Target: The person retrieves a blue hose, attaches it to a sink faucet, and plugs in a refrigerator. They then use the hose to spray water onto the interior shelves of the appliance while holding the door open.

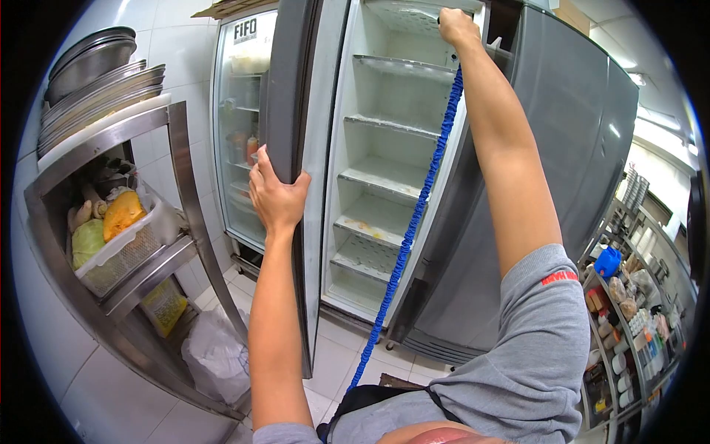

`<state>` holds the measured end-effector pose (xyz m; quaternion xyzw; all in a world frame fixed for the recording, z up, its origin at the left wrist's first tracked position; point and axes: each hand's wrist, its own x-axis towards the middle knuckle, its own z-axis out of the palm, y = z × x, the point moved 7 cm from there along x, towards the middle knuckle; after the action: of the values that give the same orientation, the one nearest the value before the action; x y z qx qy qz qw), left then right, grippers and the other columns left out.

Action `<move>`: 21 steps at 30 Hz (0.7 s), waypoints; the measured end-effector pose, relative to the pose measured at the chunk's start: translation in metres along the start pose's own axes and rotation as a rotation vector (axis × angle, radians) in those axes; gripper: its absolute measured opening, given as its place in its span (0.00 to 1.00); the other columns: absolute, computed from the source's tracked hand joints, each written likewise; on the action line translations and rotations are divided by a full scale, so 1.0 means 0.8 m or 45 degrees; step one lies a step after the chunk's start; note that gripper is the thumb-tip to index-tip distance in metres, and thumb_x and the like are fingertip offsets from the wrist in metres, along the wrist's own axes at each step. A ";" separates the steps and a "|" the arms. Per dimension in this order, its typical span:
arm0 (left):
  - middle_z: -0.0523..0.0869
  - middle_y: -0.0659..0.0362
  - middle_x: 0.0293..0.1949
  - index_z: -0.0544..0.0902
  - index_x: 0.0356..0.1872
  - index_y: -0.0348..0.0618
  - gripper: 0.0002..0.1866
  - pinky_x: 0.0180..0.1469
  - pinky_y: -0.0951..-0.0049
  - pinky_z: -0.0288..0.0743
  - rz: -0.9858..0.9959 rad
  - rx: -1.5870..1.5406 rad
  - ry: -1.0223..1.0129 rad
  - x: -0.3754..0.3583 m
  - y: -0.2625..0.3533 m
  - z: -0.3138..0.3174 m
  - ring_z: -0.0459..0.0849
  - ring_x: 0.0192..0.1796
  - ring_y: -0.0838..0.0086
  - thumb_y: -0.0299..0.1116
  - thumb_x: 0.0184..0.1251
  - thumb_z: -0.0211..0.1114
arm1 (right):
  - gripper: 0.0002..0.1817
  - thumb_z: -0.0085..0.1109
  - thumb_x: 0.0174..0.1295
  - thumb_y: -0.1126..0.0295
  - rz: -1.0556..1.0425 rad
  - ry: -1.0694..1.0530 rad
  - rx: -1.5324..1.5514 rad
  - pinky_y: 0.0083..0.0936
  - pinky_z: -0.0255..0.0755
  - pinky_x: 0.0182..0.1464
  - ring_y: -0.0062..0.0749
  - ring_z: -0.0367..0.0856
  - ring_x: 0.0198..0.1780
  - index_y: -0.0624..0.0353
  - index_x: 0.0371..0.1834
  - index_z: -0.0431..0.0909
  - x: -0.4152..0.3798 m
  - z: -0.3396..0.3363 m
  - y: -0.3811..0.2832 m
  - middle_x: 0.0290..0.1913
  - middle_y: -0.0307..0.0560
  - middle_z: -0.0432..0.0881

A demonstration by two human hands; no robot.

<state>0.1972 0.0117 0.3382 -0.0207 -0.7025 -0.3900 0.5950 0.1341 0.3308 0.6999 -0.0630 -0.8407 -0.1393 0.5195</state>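
My left hand (277, 194) lies against the edge of the open grey fridge door (285, 96), with the thumb and fingers spread. High up at the right side of the opening, my right hand (458, 28) is closed around a small dark object at the top of the blue coiled hose (414, 222); what exactly it is cannot be made out. The hose hangs down across the front of the fridge towards my body. Behind it the fridge interior (377, 140) shows white shelves with some yellowish stains on a lower one.
At the left, a metal rack (177, 140) carries stacked metal pans (96, 89) and a white basket (140, 248) of vegetables. A glass-door fridge (237, 133) stands behind the door. Right are a grey cabinet (569, 96) and shelves with bottles (651, 325).
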 end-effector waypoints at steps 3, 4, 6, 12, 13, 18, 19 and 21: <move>0.76 0.43 0.52 0.60 0.68 0.46 0.44 0.55 0.51 0.71 0.010 0.009 -0.005 -0.001 -0.002 0.001 0.77 0.52 0.47 0.39 0.47 0.70 | 0.19 0.50 0.59 0.80 0.097 -0.028 0.040 0.42 0.77 0.55 0.49 0.79 0.58 0.55 0.51 0.81 -0.012 0.002 0.009 0.56 0.52 0.81; 0.76 0.43 0.52 0.59 0.69 0.45 0.44 0.55 0.52 0.71 0.023 0.028 -0.003 -0.001 -0.002 0.001 0.78 0.52 0.48 0.39 0.49 0.70 | 0.19 0.50 0.59 0.80 0.099 -0.031 0.039 0.42 0.77 0.55 0.49 0.79 0.58 0.55 0.51 0.81 -0.012 0.005 0.012 0.56 0.52 0.81; 0.76 0.43 0.51 0.59 0.69 0.45 0.44 0.55 0.52 0.72 0.030 0.036 0.003 -0.001 -0.001 0.001 0.78 0.52 0.48 0.39 0.49 0.70 | 0.19 0.51 0.58 0.80 0.116 -0.088 0.014 0.42 0.78 0.55 0.49 0.79 0.58 0.55 0.51 0.81 -0.014 0.015 0.019 0.56 0.52 0.81; 0.76 0.42 0.53 0.61 0.68 0.45 0.44 0.58 0.52 0.68 -0.041 -0.007 -0.047 0.001 -0.002 0.000 0.76 0.55 0.47 0.39 0.45 0.71 | 0.16 0.56 0.62 0.63 0.048 -0.016 0.051 0.45 0.75 0.56 0.54 0.79 0.56 0.59 0.49 0.81 -0.013 0.029 0.024 0.55 0.56 0.80; 0.75 0.42 0.53 0.61 0.68 0.45 0.44 0.58 0.52 0.68 -0.047 -0.015 -0.049 0.001 -0.002 0.000 0.76 0.55 0.47 0.39 0.45 0.71 | 0.16 0.56 0.62 0.63 0.047 -0.022 0.053 0.45 0.75 0.56 0.54 0.79 0.56 0.59 0.49 0.81 -0.009 0.036 0.027 0.55 0.56 0.80; 0.76 0.43 0.51 0.59 0.69 0.44 0.44 0.52 0.53 0.74 0.022 0.028 -0.009 0.000 -0.002 0.001 0.79 0.51 0.48 0.40 0.50 0.70 | 0.12 0.49 0.59 0.76 0.029 0.154 0.162 0.45 0.78 0.47 0.56 0.84 0.46 0.65 0.37 0.84 0.005 0.050 0.046 0.42 0.62 0.84; 0.76 0.43 0.52 0.59 0.69 0.44 0.44 0.52 0.53 0.74 0.015 0.043 -0.003 0.000 -0.001 0.000 0.79 0.51 0.47 0.40 0.50 0.69 | 0.12 0.49 0.59 0.75 0.052 0.143 0.149 0.44 0.79 0.47 0.56 0.84 0.46 0.64 0.37 0.84 -0.001 0.044 0.049 0.42 0.62 0.84; 0.75 0.42 0.52 0.59 0.69 0.44 0.44 0.52 0.53 0.74 0.027 0.042 -0.001 0.000 -0.001 0.000 0.79 0.51 0.47 0.40 0.50 0.69 | 0.11 0.50 0.59 0.75 0.067 0.125 0.130 0.44 0.79 0.47 0.55 0.84 0.46 0.64 0.37 0.84 -0.015 0.029 0.049 0.42 0.62 0.84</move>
<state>0.1968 0.0110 0.3376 -0.0186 -0.7088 -0.3719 0.5991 0.1292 0.3760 0.6861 -0.0519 -0.8184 -0.0855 0.5659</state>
